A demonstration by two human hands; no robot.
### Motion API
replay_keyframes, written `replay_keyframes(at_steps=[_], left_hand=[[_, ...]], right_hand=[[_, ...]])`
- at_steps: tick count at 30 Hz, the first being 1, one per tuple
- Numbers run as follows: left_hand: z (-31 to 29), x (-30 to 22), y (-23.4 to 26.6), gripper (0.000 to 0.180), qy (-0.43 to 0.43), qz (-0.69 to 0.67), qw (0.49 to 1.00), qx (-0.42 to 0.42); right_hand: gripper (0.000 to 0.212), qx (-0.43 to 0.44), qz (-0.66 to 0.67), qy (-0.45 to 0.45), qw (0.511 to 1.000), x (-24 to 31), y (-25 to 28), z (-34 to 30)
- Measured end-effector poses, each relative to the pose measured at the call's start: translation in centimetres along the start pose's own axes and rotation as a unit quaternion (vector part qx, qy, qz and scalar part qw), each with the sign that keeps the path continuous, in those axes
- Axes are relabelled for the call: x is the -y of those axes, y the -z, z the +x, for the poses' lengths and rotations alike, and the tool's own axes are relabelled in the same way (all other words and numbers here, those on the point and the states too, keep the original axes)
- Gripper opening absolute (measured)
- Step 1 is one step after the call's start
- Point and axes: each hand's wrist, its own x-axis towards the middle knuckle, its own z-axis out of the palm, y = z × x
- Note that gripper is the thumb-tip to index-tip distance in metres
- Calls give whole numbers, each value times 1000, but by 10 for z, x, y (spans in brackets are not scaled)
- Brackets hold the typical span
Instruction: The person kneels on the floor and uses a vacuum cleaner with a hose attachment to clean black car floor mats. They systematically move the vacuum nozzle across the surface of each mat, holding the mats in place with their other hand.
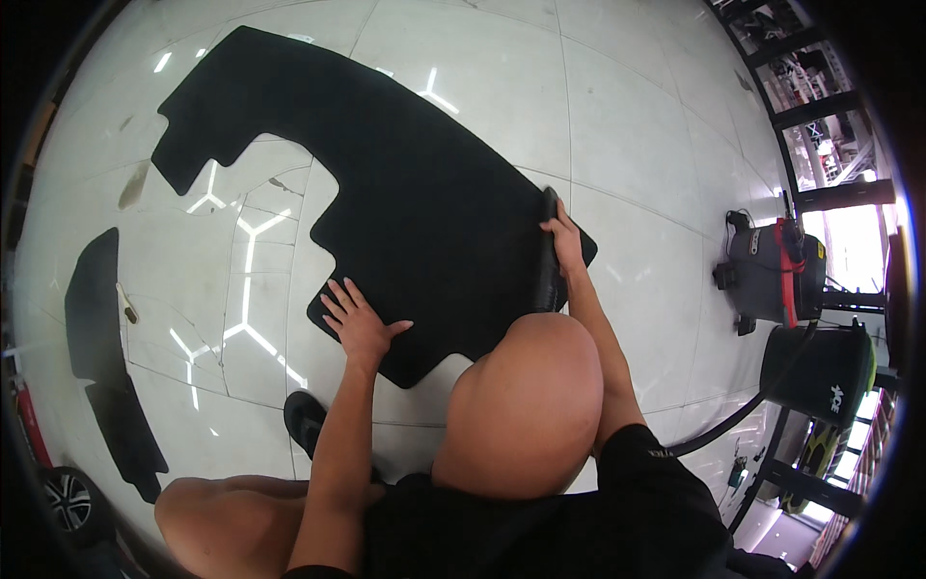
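Note:
A large black car floor mat (405, 174) with notched edges lies flat on the tiles in front of me. My left hand (362, 323) rests on its near left part, palm down with the fingers spread. Near the mat's right edge, my right hand (567, 239) is wrapped round a black vacuum nozzle (547, 265), which lies along the mat's surface. My bent knee hides the nozzle's near end.
A second dark mat (96, 318) lies at the left, with a small brush (127, 304) beside it. At the right stand a red-and-grey vacuum cleaner (767, 270) and a dark bin (815, 372). A black hose (733, 420) runs toward my right arm. A car wheel (69, 502) shows at lower left.

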Motion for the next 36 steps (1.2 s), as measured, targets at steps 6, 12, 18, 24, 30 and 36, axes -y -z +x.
replay_keyframes(at_steps=[6, 12, 18, 24, 30, 36], left_hand=[[12, -20, -4, 162, 6, -13, 1000, 3], [12, 14, 10, 164, 2, -22, 1000, -4], [81, 113, 84, 150, 181, 88, 980, 7], [100, 183, 106, 72, 318, 129, 938, -51], [85, -7, 70, 119, 18, -136, 990, 34], [170, 17, 86, 130, 23, -61, 998, -12]], right_hand=[[92, 267, -206, 143, 931, -42, -101, -27], [100, 513, -214, 61, 829, 20, -110, -122], [105, 198, -192, 128, 953, 62, 42, -81], [108, 18, -44, 43, 998, 73, 67, -123], [110, 64, -133, -7, 989, 32, 23, -110], [109, 78, -184, 5, 980, 64, -2, -123]])
